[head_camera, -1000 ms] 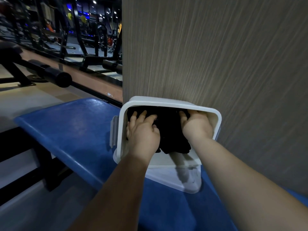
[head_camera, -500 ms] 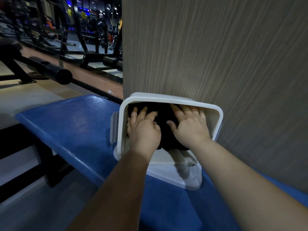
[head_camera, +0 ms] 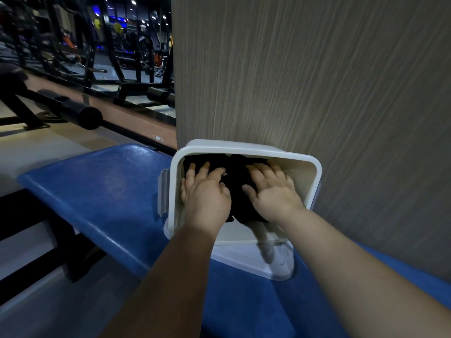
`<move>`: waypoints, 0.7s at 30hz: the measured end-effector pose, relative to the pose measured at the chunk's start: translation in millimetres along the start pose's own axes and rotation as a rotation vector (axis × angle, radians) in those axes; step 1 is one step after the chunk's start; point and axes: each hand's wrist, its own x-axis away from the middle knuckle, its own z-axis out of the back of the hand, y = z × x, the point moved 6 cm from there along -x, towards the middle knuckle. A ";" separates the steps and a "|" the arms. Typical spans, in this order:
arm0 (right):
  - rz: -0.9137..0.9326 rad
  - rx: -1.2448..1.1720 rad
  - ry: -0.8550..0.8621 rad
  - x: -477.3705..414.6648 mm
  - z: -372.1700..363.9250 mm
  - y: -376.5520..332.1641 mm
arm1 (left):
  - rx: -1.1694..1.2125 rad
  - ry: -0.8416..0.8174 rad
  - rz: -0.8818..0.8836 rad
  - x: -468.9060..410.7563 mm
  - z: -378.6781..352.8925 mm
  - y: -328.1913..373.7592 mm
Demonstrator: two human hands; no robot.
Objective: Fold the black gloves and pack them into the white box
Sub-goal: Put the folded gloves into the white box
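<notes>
Since the black gloves lie inside the white box, most of the job looks done. They make a dark pile in the middle of the box. I cannot tell how neatly they are folded, because the hands cover much of them. What is left, I think, is to pat them flat, take the hands out and maybe shut the box. A pale flat piece lies under the near side of the box; it may be the lid.

The box sits on a blue bench, and the far side of the box is against a grey wall. The box looks tipped, with its open top turned toward the person.

Both hands are in the box. The left hand lies flat on the left part of the gloves, with its fingers straight and spread, pointing to the far side of the box. The right hand lies flat on the right part, fingers straight too and thumb out to the side. Neither hand grabs anything; both press on the gloves. The hands are near each other but do not touch, and black cloth shows between them. Both arms reach in over the near side of the box.
</notes>
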 end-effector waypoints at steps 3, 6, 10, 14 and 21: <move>-0.017 -0.012 0.044 1.4 4.9 1.1 | -0.013 0.018 -0.018 0.3 1.4 4.0; -0.047 -0.030 0.085 5.2 10.5 1.0 | -0.036 0.031 -0.033 1.1 2.4 9.4; -0.048 -0.053 0.165 16.0 21.6 -0.2 | -0.057 0.087 -0.076 6.0 4.4 16.9; 0.022 -0.163 0.232 37.2 28.0 5.5 | -0.038 0.149 -0.114 15.2 4.5 26.4; 0.007 -0.218 0.250 99.5 29.0 50.0 | -0.006 0.041 -0.147 43.0 -25.0 53.2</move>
